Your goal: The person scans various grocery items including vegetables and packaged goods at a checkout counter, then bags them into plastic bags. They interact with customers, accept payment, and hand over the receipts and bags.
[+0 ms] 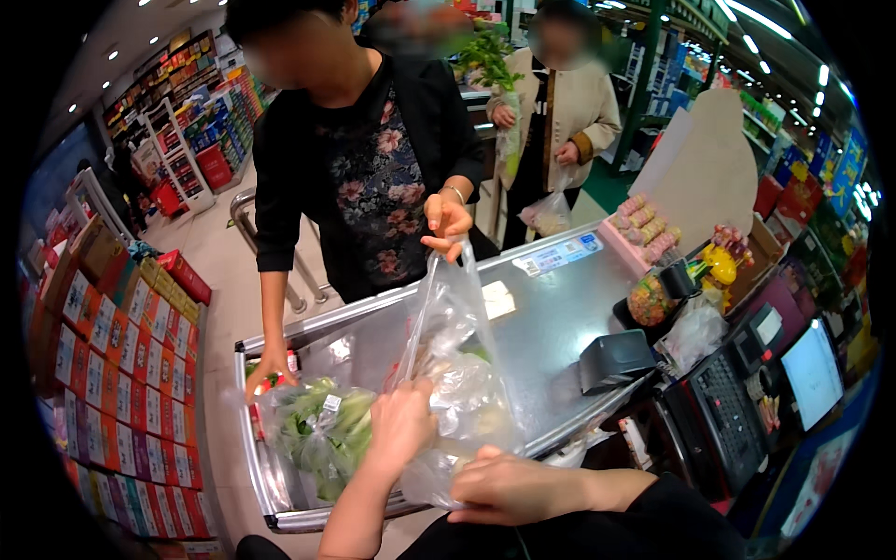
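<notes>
Bagging midway on desk (560, 317): left hand (401, 420) gripping clear bag (453, 373) side, right hand (509, 485) clutching its bottom, customer's hand (446, 222) pinching top, greens (322, 434) lying beside, not yet inside.

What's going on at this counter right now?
At a shop checkout, the person's left hand grips the side of a clear plastic bag holding groceries, while the right hand steadies its base on the steel counter. A customer in a black jacket across the counter holds the bag's top with one hand and touches a second clear bag of green vegetables with the other.
</notes>
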Motion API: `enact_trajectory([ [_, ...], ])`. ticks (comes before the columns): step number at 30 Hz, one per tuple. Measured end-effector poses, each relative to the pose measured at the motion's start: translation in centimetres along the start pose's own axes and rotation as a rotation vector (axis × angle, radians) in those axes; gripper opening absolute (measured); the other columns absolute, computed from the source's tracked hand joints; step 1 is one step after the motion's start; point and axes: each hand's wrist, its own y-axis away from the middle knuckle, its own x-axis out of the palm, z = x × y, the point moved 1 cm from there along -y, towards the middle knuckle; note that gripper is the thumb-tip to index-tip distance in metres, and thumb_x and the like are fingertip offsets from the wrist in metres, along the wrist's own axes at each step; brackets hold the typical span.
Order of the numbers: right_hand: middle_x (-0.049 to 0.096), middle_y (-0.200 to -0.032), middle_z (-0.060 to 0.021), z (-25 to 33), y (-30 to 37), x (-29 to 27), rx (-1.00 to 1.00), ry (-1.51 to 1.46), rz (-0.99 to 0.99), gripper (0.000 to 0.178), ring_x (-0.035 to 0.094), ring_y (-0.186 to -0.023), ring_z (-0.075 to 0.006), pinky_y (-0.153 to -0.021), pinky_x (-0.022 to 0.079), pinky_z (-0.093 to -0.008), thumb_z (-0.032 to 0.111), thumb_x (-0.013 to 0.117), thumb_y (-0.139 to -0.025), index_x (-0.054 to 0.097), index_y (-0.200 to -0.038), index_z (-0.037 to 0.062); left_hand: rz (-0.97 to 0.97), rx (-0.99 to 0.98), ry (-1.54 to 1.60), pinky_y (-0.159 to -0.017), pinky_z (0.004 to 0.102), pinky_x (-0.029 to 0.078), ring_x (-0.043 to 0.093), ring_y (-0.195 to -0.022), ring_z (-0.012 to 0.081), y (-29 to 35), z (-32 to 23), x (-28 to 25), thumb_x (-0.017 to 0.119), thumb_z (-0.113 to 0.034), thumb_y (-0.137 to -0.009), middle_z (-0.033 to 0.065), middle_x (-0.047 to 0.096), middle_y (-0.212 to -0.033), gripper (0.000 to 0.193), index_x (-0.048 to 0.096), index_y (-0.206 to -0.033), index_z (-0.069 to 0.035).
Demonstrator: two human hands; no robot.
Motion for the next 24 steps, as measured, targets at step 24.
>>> enact_trajectory([
  [24, 0.059, -0.074, -0.0097, -2.4, -3.5, 1.0, -0.105, -0.351, -0.065, 0.013, 0.057, -0.069, -0.0273, -0.062, 0.044, -0.0349, 0.006, 0.066, -0.077, 0.059, -0.087, 0.0044, -0.824, -0.264, 0.212, -0.07, 0.0408, 0.043, 0.056, -0.076, 0.0351, 7.1, 13.5, -2.2, 0.051, 0.003, -0.073, 0.0165, 0.055, -0.077, 0.013, 0.057, -0.084, 0.001],
])
